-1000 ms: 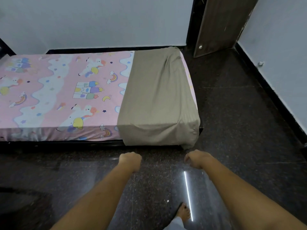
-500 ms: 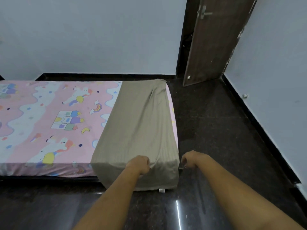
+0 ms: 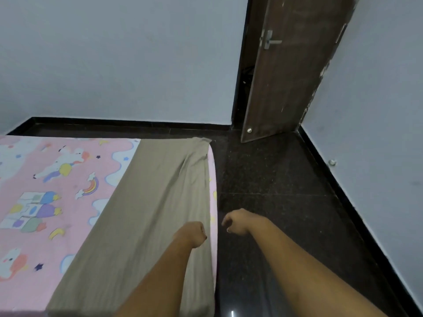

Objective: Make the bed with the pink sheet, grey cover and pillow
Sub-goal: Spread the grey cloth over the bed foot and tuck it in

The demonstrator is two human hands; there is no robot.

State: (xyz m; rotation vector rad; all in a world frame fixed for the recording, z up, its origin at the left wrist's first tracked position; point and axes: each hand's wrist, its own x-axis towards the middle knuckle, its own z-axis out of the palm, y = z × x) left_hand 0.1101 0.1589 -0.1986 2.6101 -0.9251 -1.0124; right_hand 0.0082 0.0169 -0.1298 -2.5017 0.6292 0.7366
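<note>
Left hand (image 3: 194,233): fingers clenched, sitting at the right edge of the folded grey-beige cloth cover (image 3: 148,213); cannot tell if they pinch cloth. Right hand (image 3: 238,221): fingers curled, empty, over the dark polished floor (image 3: 286,202) beside the bed. Cover lies across the end of the pink cartoon-print sheet (image 3: 57,202). Best bet: grip the cover edge two-handed, pull evenly, and flatten the ridge.

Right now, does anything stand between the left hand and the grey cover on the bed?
Nothing visible does. The left hand, fingers curled, is over the grey cover near its outer edge; whether it grips the cloth I cannot tell. The right hand is over the floor.
</note>
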